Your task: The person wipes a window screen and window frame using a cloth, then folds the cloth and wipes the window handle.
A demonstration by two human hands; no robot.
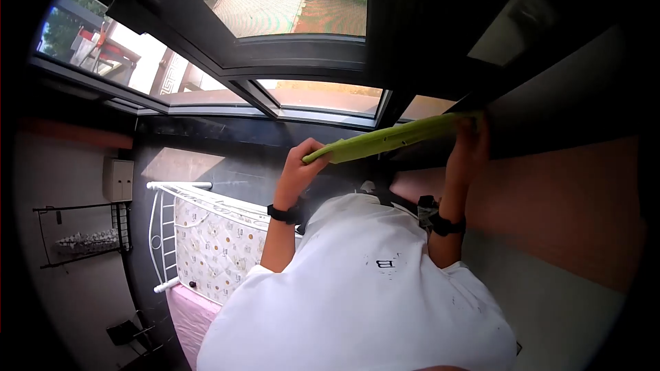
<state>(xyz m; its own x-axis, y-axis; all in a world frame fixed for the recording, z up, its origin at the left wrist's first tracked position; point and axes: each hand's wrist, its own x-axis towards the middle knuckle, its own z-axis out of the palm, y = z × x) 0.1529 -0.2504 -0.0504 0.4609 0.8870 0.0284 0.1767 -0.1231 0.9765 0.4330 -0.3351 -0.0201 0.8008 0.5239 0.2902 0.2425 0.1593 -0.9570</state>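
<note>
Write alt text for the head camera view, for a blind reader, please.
A person's left hand and right hand hold a green cloth stretched between them near dark-framed windows. Below are a white shirt and, at left, a white bed frame with a patterned mattress.

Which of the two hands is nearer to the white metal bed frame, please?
Left. The left hand, gripping one end of the green cloth, is up and right of the bed frame in view; the right hand, at the other end, is farther right.
</note>
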